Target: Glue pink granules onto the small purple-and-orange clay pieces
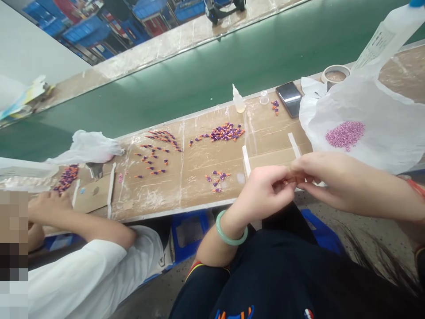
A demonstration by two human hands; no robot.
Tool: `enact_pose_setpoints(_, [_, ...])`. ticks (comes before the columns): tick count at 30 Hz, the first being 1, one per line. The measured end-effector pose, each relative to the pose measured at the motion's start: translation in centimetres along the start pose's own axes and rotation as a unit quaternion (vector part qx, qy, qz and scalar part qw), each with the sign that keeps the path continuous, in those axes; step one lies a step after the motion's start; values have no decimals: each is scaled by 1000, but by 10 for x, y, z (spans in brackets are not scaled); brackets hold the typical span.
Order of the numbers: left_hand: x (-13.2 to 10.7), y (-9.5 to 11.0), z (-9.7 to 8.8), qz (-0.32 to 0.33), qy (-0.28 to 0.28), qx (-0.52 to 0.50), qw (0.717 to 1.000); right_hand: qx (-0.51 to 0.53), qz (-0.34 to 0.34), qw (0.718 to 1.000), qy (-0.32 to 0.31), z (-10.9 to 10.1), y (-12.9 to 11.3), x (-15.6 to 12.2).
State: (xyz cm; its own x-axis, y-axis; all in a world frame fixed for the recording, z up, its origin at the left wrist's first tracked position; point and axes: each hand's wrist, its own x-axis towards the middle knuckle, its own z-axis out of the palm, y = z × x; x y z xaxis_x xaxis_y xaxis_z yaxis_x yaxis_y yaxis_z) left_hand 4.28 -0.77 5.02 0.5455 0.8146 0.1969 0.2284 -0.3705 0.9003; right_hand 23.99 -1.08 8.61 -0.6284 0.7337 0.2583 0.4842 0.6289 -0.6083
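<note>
My left hand (265,190), with a pale green bangle on the wrist, is closed in a pinch at the table's front edge. Fingertip to fingertip with it, my right hand (322,177) is also closed. A bit of a small orange piece (285,181) shows at the left fingers; the rest is hidden. What the right fingers pinch, if anything, is covered. Several small purple-and-orange pieces (217,179) lie left of my hands, with a larger heap (227,132) behind them. Pink bead-like bits (345,135) rest on a white plastic sheet (392,133) beyond my right hand.
A small dropper bottle (238,101), a clear cap (264,97), a phone (289,99) and a tape roll (335,74) stand along the back edge. A large white bottle (385,40) leans at right. At left, a co-worker's hand (49,206) is near more purple-and-orange pieces (68,178).
</note>
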Motion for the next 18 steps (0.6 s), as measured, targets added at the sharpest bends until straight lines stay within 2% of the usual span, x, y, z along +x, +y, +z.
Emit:
enact_pose_setpoints(4, [-1,-2,2,-31,42,-81,995,47,28,998,25,1,0,-1])
enact_pose_setpoints(7, [-5,-4,3,-75,86,-169,979,103,81,988,81,6,-1,-3])
enact_pose_setpoints(10, [-7,-4,6,-90,126,-233,960,140,119,975,124,16,-2,-4])
enact_pose_setpoints(14, [-9,-1,9,-90,142,-244,955,167,126,968,135,28,-4,-3])
enact_pose_setpoints(18, [-10,2,6,-94,136,-214,963,155,125,972,123,28,-6,1])
